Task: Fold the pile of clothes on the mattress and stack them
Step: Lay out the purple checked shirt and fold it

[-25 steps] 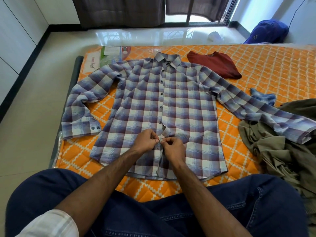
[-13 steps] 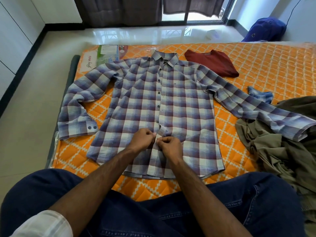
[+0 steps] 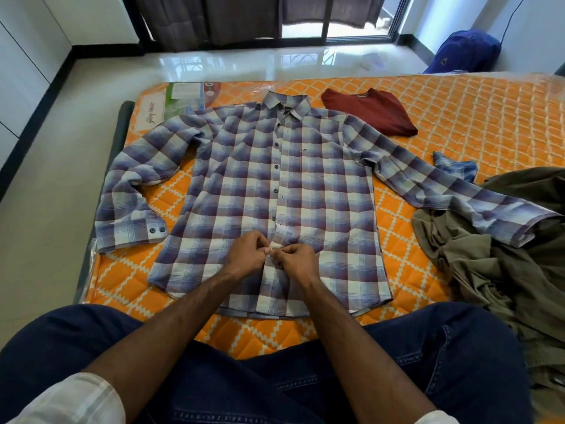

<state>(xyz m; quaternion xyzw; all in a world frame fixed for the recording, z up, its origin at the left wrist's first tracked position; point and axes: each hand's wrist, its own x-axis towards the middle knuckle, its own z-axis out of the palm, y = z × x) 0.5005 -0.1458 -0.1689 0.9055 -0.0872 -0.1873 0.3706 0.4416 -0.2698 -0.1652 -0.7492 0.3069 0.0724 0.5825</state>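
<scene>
- Orange quilted mattress lies on a pale glossy floor, with dark curtains and a sliding glass door far beyond the hands.
- Left of the hands, the plaid shirt's left-hand sleeve bends back on itself, its cuff with 2 dark buttons near the mattress edge.
- Plaid shirt lies flat, front up, collar away from the person, hem nearest the knees in blue jeans.
- Left hand and right hand meet at the button placket low on the shirt, fingertips pressed together and pinching the fabric there; I cannot tell whether a button sits between them.
- Beyond the hands and to the right, a dark red garment lies folded on the mattress.
- Right of the hands, the other sleeve stretches out, its cuff resting on an olive-green heap of clothes.
- A small blue plaid piece lies just beyond that sleeve.
- Far right, a blue bag sits on the floor by the wall.
</scene>
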